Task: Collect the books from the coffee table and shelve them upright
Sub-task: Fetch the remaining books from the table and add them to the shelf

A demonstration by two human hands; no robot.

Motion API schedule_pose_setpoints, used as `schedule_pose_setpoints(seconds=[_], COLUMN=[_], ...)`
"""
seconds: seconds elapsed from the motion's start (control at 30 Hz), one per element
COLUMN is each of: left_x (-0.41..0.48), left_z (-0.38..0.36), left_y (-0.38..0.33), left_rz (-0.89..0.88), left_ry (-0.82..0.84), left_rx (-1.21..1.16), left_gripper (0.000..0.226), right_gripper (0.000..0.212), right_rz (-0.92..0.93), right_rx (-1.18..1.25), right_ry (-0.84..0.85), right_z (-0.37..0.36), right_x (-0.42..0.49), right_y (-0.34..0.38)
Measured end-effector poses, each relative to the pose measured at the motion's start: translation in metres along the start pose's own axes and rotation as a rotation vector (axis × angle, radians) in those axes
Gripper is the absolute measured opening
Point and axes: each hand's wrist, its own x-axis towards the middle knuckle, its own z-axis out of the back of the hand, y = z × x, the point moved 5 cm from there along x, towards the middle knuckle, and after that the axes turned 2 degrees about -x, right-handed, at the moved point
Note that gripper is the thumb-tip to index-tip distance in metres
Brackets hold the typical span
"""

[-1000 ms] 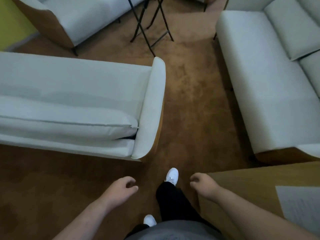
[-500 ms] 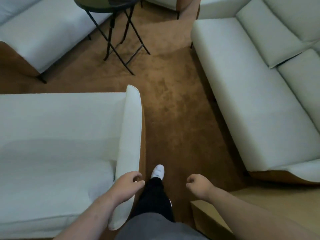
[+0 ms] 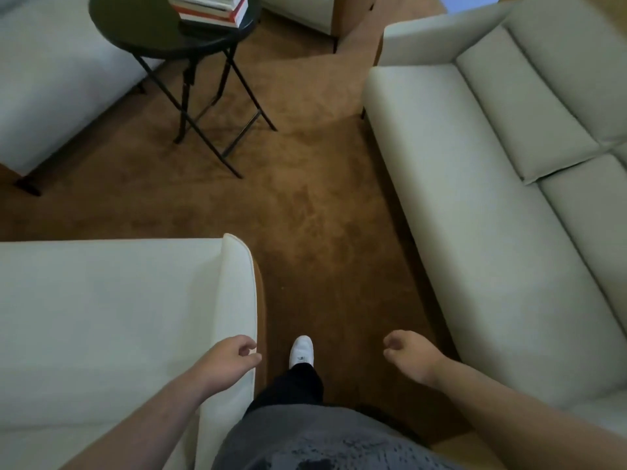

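Books [image 3: 208, 10] stacked flat on a black desk [image 3: 135, 25] ahead, carpet [image 3: 322, 215] aisle between left sofa [image 3: 101, 300] and right sofa [image 3: 475, 232], left hand [image 3: 227, 362] and right hand [image 3: 409, 354] apart, loosely curled, holding nothing, spines unreadable.

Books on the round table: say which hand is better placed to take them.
Probably left. The books lie ahead on the left; the left hand is on that side, the right hand farther across. Both are empty.

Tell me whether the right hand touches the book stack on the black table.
Apart. The head view shows the right hand low and empty, with brown carpet between it and the book stack on the black table.
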Motion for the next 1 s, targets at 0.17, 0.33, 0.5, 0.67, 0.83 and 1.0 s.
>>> schedule_pose_setpoints(seconds=[0.17, 0.33, 0.5, 0.67, 0.83, 1.0], left_x=[0.049, 0.099, 0.162, 0.226, 0.274, 0.307], left_z=[0.054, 0.090, 0.128, 0.183, 0.224, 0.256], left_y=[-0.047, -0.095, -0.151, -0.213, -0.263, -0.290], left_rz=[0.015, 0.014, 0.030, 0.094, 0.140, 0.170], left_ry=[-0.012, -0.007, -0.012, -0.071, -0.110, -0.100], left_rx=[-0.008, -0.012, -0.039, -0.089, -0.183, -0.279], left_gripper=[0.039, 0.034, 0.039, 0.038, 0.038, 0.039], right_gripper=[0.040, 0.037, 0.038, 0.040, 0.038, 0.037], right_rz=[0.014, 0.039, 0.053, 0.095, 0.094, 0.139], right_rx=[0.059, 0.104, 0.105, 0.050, -0.028, -0.073], right_ry=[0.012, 0.046, 0.042, 0.079, 0.081, 0.079], right_z=[0.058, 0.107, 0.179, 0.263, 0.339, 0.388], right_x=[0.044, 0.089, 0.152, 0.217, 0.269, 0.305], right_y=[0.042, 0.073, 0.103, 0.139, 0.174, 0.223])
